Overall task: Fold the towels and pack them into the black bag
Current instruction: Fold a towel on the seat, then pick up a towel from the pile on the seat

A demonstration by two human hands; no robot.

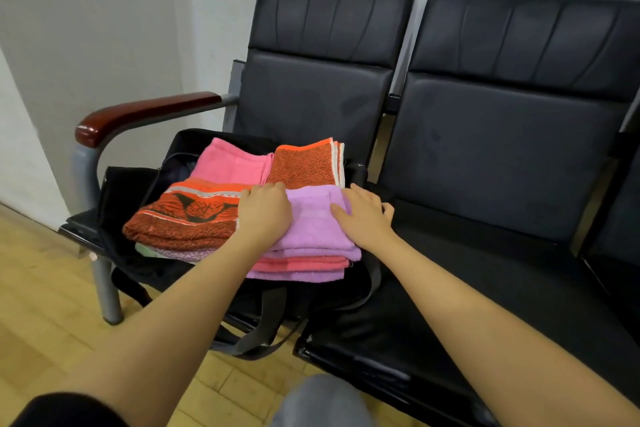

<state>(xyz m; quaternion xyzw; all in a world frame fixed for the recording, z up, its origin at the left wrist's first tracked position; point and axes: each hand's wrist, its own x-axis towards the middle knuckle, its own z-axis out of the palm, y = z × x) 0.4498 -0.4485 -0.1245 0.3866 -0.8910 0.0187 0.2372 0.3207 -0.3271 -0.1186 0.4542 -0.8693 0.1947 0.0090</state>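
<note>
Folded towels (313,218), pink, orange, purple, stacked in black bag (117,191)

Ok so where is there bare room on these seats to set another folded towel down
The right seat is bare, between the black bag and the frame's right edge. The left seat is crowded: the bag and its stacked towels cover it, with the left hand and right hand on the lilac towel. Only a strip by the armrest shows.
</note>
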